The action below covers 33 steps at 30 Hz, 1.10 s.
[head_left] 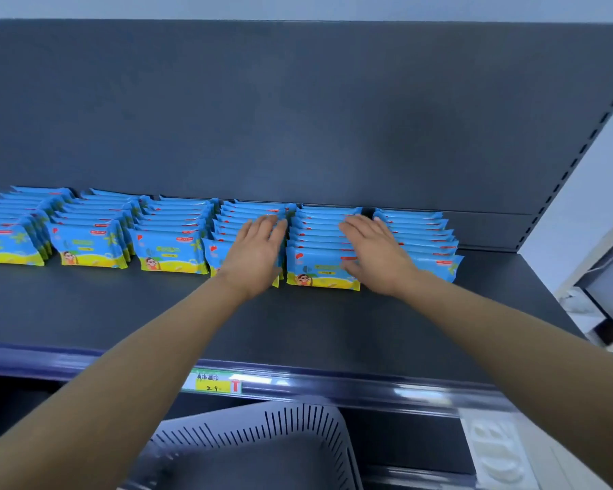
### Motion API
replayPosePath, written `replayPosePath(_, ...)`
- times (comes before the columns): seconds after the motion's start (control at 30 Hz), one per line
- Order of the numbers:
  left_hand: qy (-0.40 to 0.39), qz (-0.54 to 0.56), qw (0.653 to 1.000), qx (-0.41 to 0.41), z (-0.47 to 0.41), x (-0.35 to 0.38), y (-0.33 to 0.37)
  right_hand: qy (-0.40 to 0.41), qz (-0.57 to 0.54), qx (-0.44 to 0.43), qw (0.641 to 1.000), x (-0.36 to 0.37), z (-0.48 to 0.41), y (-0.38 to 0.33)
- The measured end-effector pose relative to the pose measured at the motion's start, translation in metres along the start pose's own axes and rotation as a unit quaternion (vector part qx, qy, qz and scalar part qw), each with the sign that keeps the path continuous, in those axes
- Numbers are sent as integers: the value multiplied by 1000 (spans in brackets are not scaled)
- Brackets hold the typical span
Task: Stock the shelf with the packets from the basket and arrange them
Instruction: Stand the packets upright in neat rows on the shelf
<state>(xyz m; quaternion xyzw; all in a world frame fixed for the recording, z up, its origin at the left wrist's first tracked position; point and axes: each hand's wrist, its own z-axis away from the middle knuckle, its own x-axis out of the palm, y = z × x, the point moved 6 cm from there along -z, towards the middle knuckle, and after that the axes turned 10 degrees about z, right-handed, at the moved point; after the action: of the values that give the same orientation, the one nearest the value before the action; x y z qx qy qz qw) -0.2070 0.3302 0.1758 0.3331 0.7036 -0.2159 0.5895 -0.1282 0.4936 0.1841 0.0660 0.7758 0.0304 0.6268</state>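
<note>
Several rows of blue and yellow packets stand upright on the dark shelf (pixel 121 313), running back to its rear panel. My left hand (pixel 255 252) lies with straight fingers on the left side of one row of packets (pixel 319 267). My right hand (pixel 376 252) lies flat on that row's right side, fingers stretched out, so the row sits between my two palms. Another row (pixel 429 238) stands just right of it, and rows (pixel 170 242) fill the shelf to the left. The grey slotted basket (pixel 298 426) sits below the shelf edge; I see no packets in its visible part.
A green and yellow price tag (pixel 215 381) is clipped to the shelf's front lip. The shelf's right end is bare up to the slotted upright (pixel 560 185). White objects (pixel 499 454) lie at the lower right beside the basket.
</note>
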Motion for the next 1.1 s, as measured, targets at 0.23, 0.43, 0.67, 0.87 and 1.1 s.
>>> replayPosePath(0.23,-48,47,996,65,-31,6,66,-95,33,108,989,-4,37,90)
replayPosePath(0.43,-125,25,992,7,-48,32,74,-212,-51,176,960,28,62,133)
replayPosePath(0.67,-101,60,993,8,-56,28,89,-168,-86,146,971,38,50,142)
replayPosePath(0.87,-105,111,986,62,-82,34,142,-142,-324,211,911,47,52,164)
replayPosePath(1.1,-84,34,994,61,-99,47,160,-131,-532,238,802,63,51,176)
